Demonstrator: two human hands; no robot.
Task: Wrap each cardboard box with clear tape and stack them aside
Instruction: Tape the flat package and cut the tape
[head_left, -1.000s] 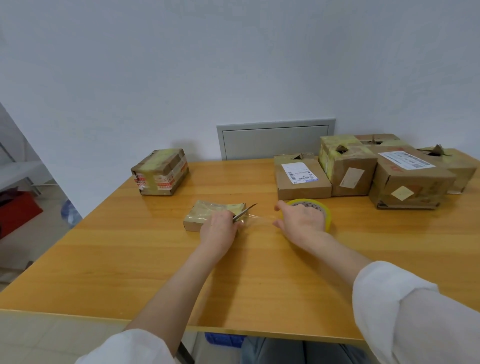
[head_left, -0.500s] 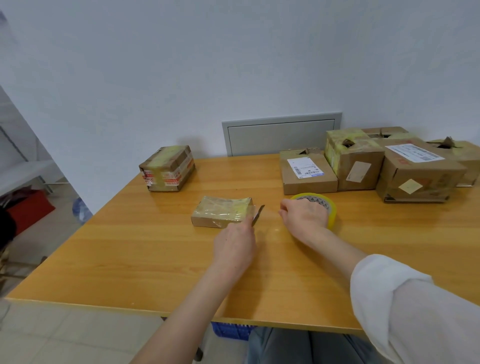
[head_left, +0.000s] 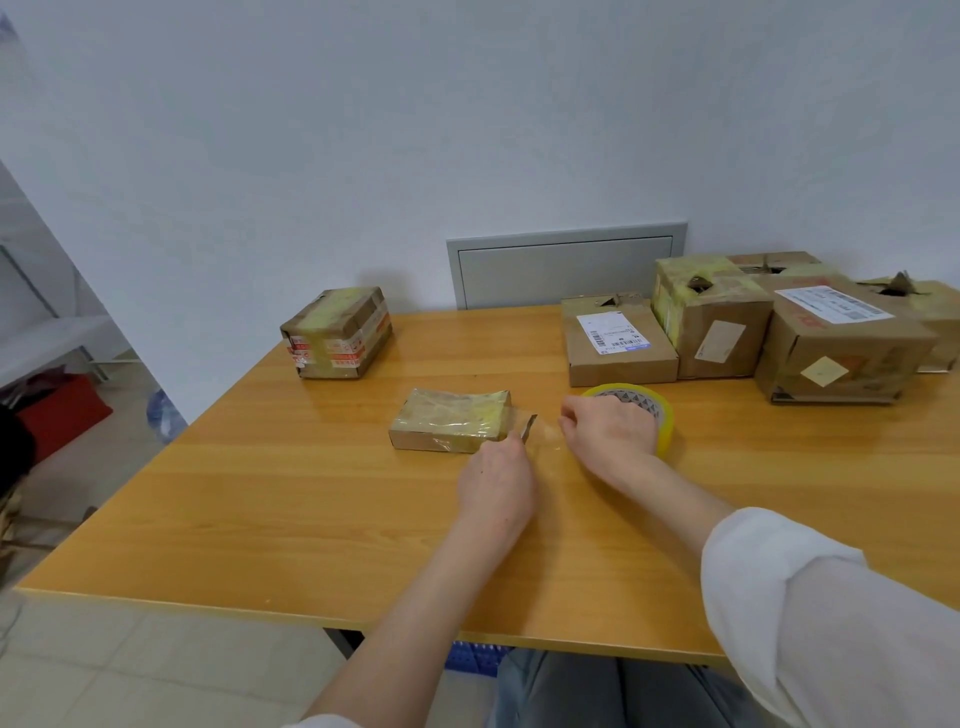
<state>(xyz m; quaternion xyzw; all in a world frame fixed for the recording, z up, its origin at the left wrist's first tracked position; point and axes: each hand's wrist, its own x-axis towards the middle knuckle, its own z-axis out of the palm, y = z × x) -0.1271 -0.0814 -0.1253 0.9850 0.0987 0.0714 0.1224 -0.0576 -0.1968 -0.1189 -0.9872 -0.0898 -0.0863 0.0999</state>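
1. A taped box (head_left: 336, 332), bound in yellowish and red-printed tape, stands near the far-left corner of the counter (head_left: 234, 519), well apart from everything else.
2. A flat box (head_left: 451, 420) lies about midway along the counter, nearer the far edge. Its top and sides are covered in glossy clear tape.
3. The left hand (head_left: 496, 483) sits at the flat box's near-right corner, its fingers curled round a small blade (head_left: 529, 427) whose tip points up and away.
4. A clear strip (head_left: 545, 436) of tape runs from the flat box's right end toward the roll, with the blade beside it. Whether the strip is cut through cannot be told.
5. The right hand (head_left: 608, 428) lies over the tape roll (head_left: 662, 410), fingers curled and gripping it. The yellow-tinted roll lies flat on the counter, just right of the strip.
6. 5 cardboard boxes crowd the far-right corner, close together:
   - a low labelled box (head_left: 618, 343)
   - a yellow-topped box (head_left: 711, 317)
   - a back box (head_left: 774, 261) behind the yellow-topped one
   - a large box (head_left: 841, 353) with a shipping label on top
   - an end box (head_left: 930, 306) at the frame's right edge
7. A grey wall panel (head_left: 566, 265) sits behind the far edge.
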